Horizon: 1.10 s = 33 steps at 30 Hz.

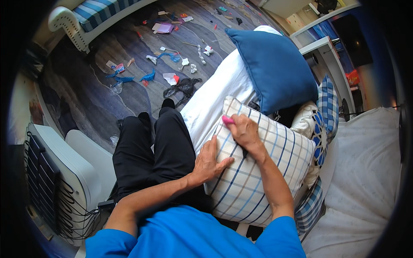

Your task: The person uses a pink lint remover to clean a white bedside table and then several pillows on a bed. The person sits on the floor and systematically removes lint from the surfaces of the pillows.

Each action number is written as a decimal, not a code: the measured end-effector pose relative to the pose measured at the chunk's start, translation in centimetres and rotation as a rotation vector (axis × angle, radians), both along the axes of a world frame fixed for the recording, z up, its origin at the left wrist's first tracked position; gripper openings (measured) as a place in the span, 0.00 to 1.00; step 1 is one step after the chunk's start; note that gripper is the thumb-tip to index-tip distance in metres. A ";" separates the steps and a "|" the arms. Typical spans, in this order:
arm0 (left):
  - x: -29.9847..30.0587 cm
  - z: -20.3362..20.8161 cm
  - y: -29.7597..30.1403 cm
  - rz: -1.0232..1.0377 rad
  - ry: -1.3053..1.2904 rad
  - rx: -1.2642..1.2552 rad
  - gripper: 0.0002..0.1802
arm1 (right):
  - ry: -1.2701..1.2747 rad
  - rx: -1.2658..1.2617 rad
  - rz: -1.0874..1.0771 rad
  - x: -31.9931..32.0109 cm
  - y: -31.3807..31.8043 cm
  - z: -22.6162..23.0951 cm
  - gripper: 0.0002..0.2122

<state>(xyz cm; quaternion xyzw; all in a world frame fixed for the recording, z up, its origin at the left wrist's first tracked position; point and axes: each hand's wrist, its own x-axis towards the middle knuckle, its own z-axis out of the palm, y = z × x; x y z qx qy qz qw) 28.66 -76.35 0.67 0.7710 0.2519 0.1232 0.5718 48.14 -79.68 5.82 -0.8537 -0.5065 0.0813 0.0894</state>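
A white cushion with a blue, brown and grey check lies in front of me, to the right of my legs. My right hand is closed round a slim tool with a pink end; a dark part shows below the fist, against the cushion. What kind of tool it is, I cannot make out. Flat on the cushion's left edge rests my left hand, thumb spread away from the fingers, holding nothing. Just beyond the checked cushion, a plain dark-blue cushion lies on white bedding.
Blue-and-white checked cushions are stacked at the right, beside a pale covered surface. Scraps and plastic bags litter the patterned floor. A white unit with coiled cables stands at my left. A striped bench is farther off.
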 end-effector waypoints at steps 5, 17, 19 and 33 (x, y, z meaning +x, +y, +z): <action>1.1 -1.8 1.4 0.010 0.177 -0.042 0.31 | -0.054 0.055 -0.176 3.2 -0.1 0.3 0.11; 2.0 -3.7 1.0 0.093 -0.101 0.111 0.15 | 0.089 -0.196 -0.247 7.3 0.0 -0.4 0.14; 2.0 -3.3 0.8 0.127 -0.162 0.160 0.15 | 0.132 -0.180 -0.204 7.7 -0.4 -0.9 0.15; 0.6 3.7 -1.9 -0.047 -0.530 0.049 0.15 | 0.069 0.256 -0.376 1.4 -10.0 16.1 0.08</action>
